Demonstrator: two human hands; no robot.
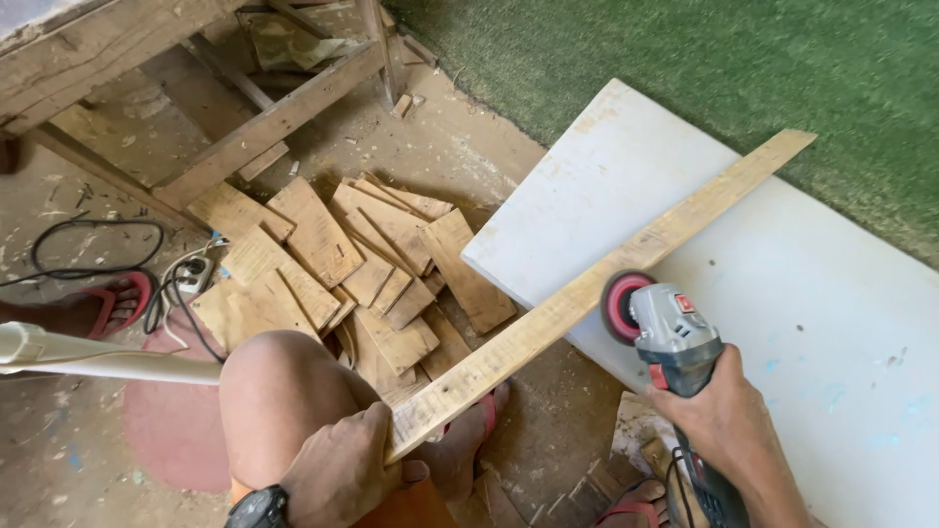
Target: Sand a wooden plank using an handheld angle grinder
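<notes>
Nearest my lens, low in the frame, my left hand (337, 469) is curled shut around the near end of a long wooden slat (587, 293), thumb on top, fingers wrapped beneath, a dark wristwatch (257, 508) on the wrist. It rests beside my bare knee (279, 391). From that grip the slat runs diagonally up to the upper right of the frame, its far half lying across a white board (782, 293). Its wood is pale, rough-sawn and grainy, with straight edges.

At lower right, my right hand (729, 425) is closed tight around the body of a grey angle grinder (675, 342) with red trim. Its round reddish disc (618, 306) sits against the edge of the slat near mid-frame; I think it touches the wood, though the angle makes that hard to confirm. A black cord (675, 484) trails down from the grinder's rear.

Centre frame, on the dusty concrete floor, lies a loose heap of short flat offcuts (362, 264), rectangular and overlapping. At upper left I see the rough timber frame (264, 117) of a bench. At far left, a black cable (88, 249) loops near a white power strip (193, 274), and a foot in a red sandal (122, 298) shows beside them. Green artificial turf (734, 68) fills the upper right. A white pipe (108, 357) crosses the left edge.
</notes>
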